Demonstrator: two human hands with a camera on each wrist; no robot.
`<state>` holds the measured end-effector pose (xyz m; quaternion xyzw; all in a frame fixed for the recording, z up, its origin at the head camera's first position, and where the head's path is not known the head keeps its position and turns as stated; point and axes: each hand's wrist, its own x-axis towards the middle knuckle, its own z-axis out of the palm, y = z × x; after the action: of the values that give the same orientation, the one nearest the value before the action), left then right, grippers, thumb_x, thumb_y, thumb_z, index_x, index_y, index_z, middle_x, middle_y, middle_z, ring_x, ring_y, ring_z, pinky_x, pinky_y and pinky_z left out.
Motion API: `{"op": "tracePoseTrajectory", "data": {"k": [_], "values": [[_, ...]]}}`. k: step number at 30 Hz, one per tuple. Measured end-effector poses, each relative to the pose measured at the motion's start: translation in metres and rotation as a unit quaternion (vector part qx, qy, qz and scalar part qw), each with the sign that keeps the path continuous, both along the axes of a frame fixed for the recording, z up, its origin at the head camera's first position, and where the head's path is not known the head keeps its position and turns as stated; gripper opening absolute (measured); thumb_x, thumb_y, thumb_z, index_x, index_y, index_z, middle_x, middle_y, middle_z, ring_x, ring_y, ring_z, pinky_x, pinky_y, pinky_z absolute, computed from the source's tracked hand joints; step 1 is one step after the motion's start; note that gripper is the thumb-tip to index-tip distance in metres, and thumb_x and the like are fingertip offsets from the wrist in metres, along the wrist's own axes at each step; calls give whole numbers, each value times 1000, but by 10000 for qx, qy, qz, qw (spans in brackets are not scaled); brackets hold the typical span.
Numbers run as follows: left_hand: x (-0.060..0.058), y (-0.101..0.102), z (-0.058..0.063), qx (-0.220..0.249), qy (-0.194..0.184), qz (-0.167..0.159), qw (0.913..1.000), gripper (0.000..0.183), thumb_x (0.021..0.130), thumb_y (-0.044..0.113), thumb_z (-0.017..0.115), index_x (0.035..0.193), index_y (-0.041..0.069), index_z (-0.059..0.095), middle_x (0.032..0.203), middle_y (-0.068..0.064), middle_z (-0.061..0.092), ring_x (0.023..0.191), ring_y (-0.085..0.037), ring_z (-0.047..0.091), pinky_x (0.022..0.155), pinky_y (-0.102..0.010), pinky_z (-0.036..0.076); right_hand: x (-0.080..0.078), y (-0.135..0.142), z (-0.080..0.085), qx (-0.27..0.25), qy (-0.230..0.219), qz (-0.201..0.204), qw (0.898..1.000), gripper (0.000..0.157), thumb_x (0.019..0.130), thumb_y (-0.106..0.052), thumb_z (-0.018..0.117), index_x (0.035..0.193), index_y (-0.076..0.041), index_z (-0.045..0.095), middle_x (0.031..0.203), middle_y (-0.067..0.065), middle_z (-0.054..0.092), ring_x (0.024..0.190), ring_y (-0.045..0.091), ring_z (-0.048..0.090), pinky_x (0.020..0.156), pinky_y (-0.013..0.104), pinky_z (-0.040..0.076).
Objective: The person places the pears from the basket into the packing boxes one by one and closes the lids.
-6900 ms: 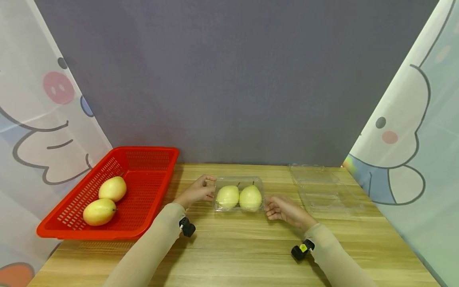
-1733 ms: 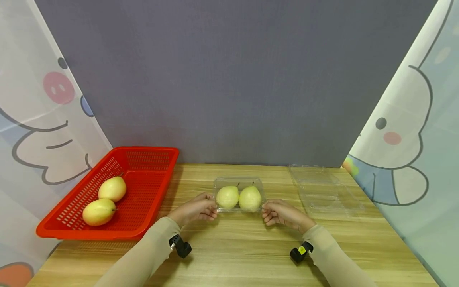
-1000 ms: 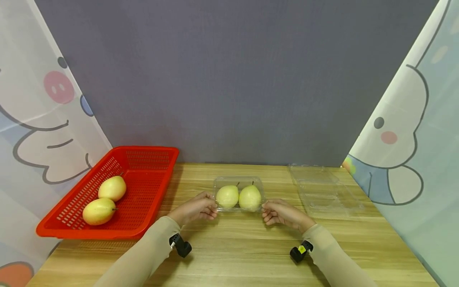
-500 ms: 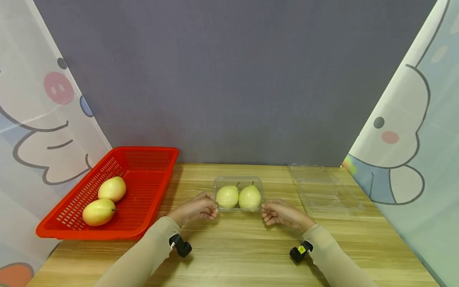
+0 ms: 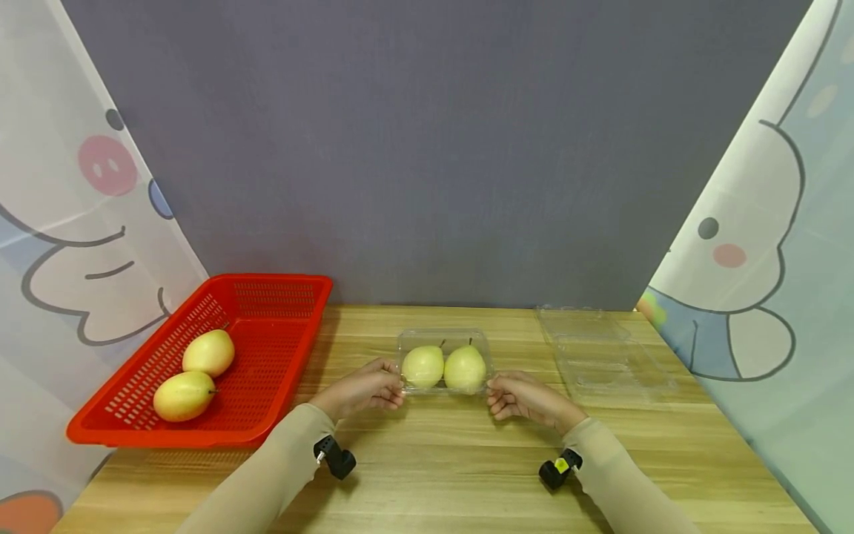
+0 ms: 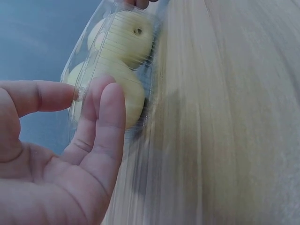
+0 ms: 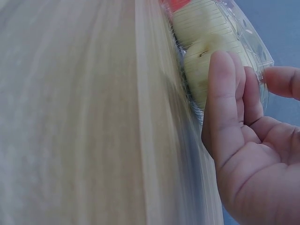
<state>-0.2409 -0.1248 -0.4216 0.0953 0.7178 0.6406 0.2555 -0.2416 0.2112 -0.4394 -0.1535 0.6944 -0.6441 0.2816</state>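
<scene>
A clear plastic clamshell box (image 5: 434, 335) sits mid-table with its lid down. Inside, side by side, are two yellow-green pears, the left pear (image 5: 423, 366) and the right pear (image 5: 465, 368), stems towards the back. My left hand (image 5: 360, 389) pinches the box's near left corner. In the left wrist view, the thumb meets a small tab (image 6: 78, 93) on the rim, with the fingers on the other side. My right hand (image 5: 527, 400) pinches the near right corner the same way. The right wrist view has its thumb at the rim tab (image 7: 260, 76).
To the left stands a red plastic basket (image 5: 310, 345) holding two yellow pears (image 5: 209, 353). Another clear plastic box (image 5: 594, 352) lies open at the back right. A grey panel (image 5: 440, 163) rises behind the wooden table (image 5: 454, 475).
Since the earliest frame, my left hand has come from the box's left side to its near left corner, and my right hand has shifted slightly onto the near right corner. Recently both stay still.
</scene>
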Motion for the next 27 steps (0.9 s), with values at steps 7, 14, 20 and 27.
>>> {"op": "tracePoseTrajectory", "data": {"k": [7, 14, 20, 27], "values": [[0, 1, 1, -281, 101, 6, 9996, 30, 93, 10, 56, 116, -1, 40, 99, -15, 59, 85, -22, 63, 80, -33, 57, 0, 0, -1, 18, -6, -13, 10000, 23, 103, -18, 49, 103, 4, 55, 91, 7, 59, 78, 15, 59, 74, 27, 57], [0, 2, 5, -709, 306, 46, 9970, 45, 91, 14, 57, 126, -6, 37, 102, -18, 61, 86, -24, 63, 81, -36, 57, 0, 0, -2, 35, 15, -37, 10000, 24, 103, -18, 49, 102, 5, 56, 91, 8, 59, 78, 15, 59, 74, 27, 57], [0, 6, 8, -1354, 1010, 356, 9850, 75, 85, 16, 65, 147, -8, 31, 114, -19, 58, 96, -28, 62, 86, -45, 55, 0, 0, -1, 37, 18, -47, 10000, 23, 103, -18, 49, 102, 5, 55, 91, 8, 59, 78, 15, 59, 74, 27, 57], [1, 10, 13, -2008, 2140, 415, 9551, 77, 87, 17, 65, 151, -8, 30, 145, -30, 41, 131, -45, 44, 103, -59, 43, 0, 0, -1, 15, 1, -36, 10000, 24, 103, -19, 49, 103, 5, 55, 92, 8, 59, 78, 15, 59, 74, 27, 57]]}}
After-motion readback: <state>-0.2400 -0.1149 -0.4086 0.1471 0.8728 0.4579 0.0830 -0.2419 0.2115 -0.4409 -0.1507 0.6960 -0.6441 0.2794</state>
